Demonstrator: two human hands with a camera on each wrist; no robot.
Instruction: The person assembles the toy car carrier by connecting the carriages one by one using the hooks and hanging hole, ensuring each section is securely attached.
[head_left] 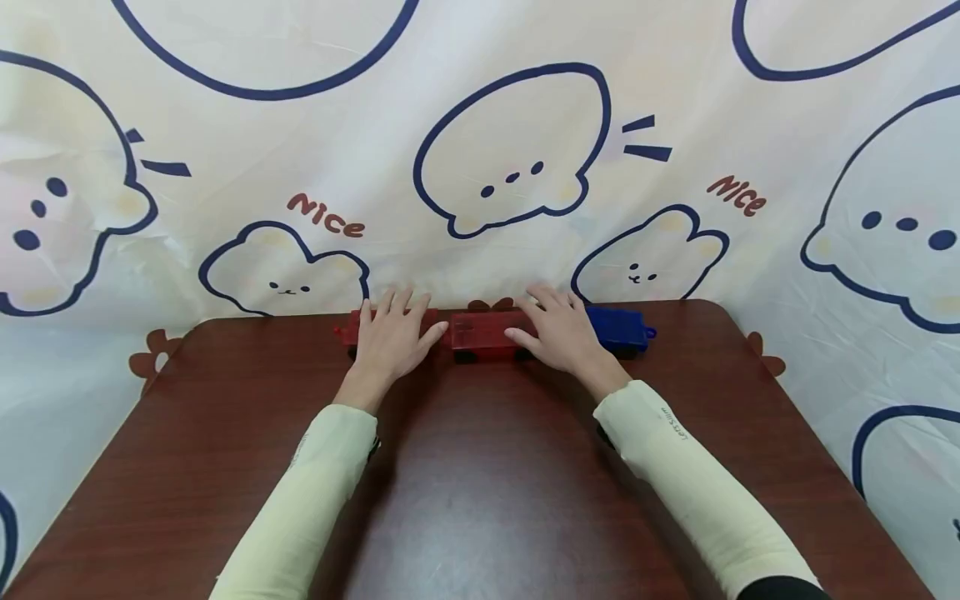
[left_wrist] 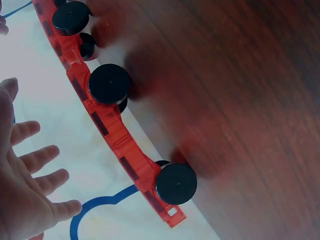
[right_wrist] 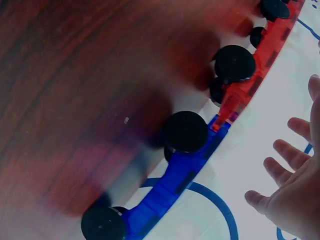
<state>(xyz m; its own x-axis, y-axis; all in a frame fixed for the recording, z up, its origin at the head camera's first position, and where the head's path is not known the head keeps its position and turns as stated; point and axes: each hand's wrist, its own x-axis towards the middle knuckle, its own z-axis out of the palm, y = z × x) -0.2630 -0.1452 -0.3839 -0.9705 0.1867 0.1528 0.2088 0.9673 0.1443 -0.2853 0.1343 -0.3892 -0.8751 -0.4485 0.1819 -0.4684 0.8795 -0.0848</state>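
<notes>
Along the far edge of the table stands a row of toy train cars on black wheels, joined end to end. It runs from a red car (head_left: 348, 330) on the left, through a second red car (head_left: 483, 333), to a blue car (head_left: 621, 328) on the right. My left hand (head_left: 392, 337) is over the left red car with its fingers spread. In the left wrist view, those fingers are apart from the car's side. Over the joint between the middle red car and the blue one is my right hand (head_left: 561, 332), its fingers also extended and holding nothing.
The dark brown wooden table (head_left: 480, 483) lies in front of the cars. A white cloth (head_left: 480, 258) with blue cartoon outlines hangs directly behind the far edge and along both sides. Brown flower shapes (head_left: 765, 354) show at the table's edges.
</notes>
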